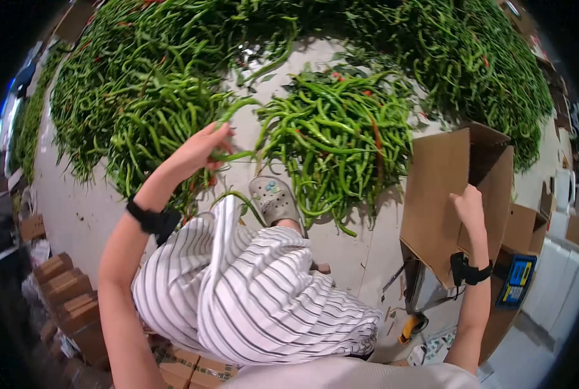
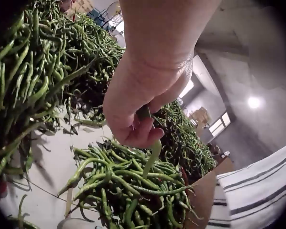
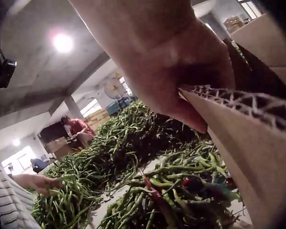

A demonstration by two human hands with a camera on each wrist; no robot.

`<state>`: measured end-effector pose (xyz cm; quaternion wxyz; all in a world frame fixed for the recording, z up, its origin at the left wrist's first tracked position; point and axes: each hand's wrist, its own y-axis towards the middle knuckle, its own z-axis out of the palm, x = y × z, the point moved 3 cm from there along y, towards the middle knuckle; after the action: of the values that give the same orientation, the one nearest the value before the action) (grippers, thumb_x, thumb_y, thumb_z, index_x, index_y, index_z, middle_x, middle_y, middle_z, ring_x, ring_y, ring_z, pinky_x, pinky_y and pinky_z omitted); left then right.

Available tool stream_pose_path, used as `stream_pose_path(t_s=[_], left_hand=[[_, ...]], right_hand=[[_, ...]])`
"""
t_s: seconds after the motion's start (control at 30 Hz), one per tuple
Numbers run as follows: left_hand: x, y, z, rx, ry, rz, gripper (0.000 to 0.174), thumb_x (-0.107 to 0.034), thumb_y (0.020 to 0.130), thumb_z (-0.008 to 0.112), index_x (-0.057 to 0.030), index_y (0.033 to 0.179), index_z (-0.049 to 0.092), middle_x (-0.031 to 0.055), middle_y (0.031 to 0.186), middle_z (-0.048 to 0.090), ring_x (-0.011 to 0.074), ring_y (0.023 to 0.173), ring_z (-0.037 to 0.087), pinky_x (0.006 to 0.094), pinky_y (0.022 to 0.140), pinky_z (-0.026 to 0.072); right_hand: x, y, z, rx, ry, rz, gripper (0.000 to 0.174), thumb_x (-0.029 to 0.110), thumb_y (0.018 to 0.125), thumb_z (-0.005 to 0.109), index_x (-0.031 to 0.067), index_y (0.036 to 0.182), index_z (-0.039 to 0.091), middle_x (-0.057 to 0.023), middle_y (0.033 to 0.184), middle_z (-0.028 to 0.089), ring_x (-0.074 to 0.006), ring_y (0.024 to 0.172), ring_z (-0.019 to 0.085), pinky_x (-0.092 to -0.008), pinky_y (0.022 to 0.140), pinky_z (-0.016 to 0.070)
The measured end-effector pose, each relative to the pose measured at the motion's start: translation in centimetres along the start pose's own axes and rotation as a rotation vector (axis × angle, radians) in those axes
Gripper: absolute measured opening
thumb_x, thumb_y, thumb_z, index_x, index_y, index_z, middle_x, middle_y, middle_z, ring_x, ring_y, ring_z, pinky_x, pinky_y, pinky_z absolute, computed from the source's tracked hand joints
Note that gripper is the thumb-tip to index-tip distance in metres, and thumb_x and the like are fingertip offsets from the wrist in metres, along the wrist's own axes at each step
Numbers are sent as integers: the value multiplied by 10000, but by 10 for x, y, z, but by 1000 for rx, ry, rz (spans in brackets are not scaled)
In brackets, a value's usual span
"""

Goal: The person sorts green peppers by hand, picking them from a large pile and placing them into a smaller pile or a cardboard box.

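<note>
My left hand [image 1: 202, 150] holds green chili peppers [image 1: 237, 107] between curled fingers, above the floor between two pepper heaps. The left wrist view shows this hand [image 2: 138, 105] gripping a green pepper [image 2: 153, 160] that hangs below the fingers, over a smaller pile [image 2: 128, 181]. My right hand [image 1: 469, 211] grips the edge of an open cardboard box [image 1: 435, 188], right of the small pile [image 1: 341, 136]. In the right wrist view, the right hand [image 3: 181, 71] has its fingers over the cardboard wall [image 3: 243, 152].
Large pepper heaps [image 1: 134, 84] curve around the far side and left. A shoe [image 1: 275, 200] stands near the small pile. Yellow tape [image 1: 412, 327] lies near the box, and stacked cartons [image 1: 69, 285] stand at left. Another person [image 3: 77, 129] sits beyond the heap.
</note>
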<state>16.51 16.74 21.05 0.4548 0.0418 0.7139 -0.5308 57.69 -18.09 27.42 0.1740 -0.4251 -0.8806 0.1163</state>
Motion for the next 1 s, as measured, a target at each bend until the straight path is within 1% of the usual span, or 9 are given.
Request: stream_pose_path(t_s=[0.13,0.23,0.37,0.5,0.67,0.8,0.83,0.93,1.0], left_hand=[[16,40,20,79,-65,-22,401,-467,929,365,-132,1130,456,25,830,485,97,640,409,223,584,409],[40,90,52,334,-301,-41,627,-532,898,368,-185,1394,202,196,1209,414,238,807,549,298,746,473],[79,104,65,376,158,-72,900,-610,837,413,47,1372,109,235,1358,303,260,906,592,344,743,491],[87,69,21,75,489,235,379,-314,850,531,4,1047,591,145,976,632,217,868,606,298,732,471],[108,20,-71,-757,259,434,204,-120,821,553,9,971,602,129,823,592,219,638,589,306,613,459],[116,33,-128,-1256,348,519,285,-49,805,524,59,1068,525,206,935,563,281,762,588,342,686,464],[114,43,-132,-1269,364,514,316,-55,798,534,73,1085,504,219,946,560,316,805,576,366,715,461],[106,66,-137,-1188,327,375,391,-68,761,582,99,1097,471,270,990,545,403,920,538,423,779,445],[102,65,-142,-1147,351,302,335,-59,759,584,92,1046,500,256,934,579,402,869,564,421,746,456]], right_hand=[[5,10,-1,30,102,68,338,85,723,556,-22,1044,554,-229,930,617,-346,915,596,-377,781,459],[-18,20,0,27,144,42,439,121,738,591,-3,1145,484,-214,1017,602,-326,983,580,-360,810,451],[-33,18,-16,-260,-294,-131,533,135,809,604,-10,1263,365,-247,1251,438,-337,1168,429,-367,967,348],[98,-14,-10,-280,-258,-393,424,88,830,561,-4,1224,432,-168,1173,505,-294,1097,477,-367,945,356],[292,-10,88,356,403,-532,200,52,836,541,-9,1020,593,-104,953,620,-165,859,589,-258,743,455],[450,9,185,660,649,-817,212,81,861,532,-30,1038,567,-136,923,628,-170,855,621,-272,704,493],[490,12,201,646,637,-823,253,125,862,516,-23,1064,556,-90,930,633,-116,804,609,-224,674,463],[573,49,283,78,373,-1015,278,181,843,522,-46,996,572,-216,931,619,-343,802,623,-390,675,491],[598,57,297,41,309,-824,298,221,821,555,-51,940,576,-258,910,602,-395,793,600,-432,697,482]])
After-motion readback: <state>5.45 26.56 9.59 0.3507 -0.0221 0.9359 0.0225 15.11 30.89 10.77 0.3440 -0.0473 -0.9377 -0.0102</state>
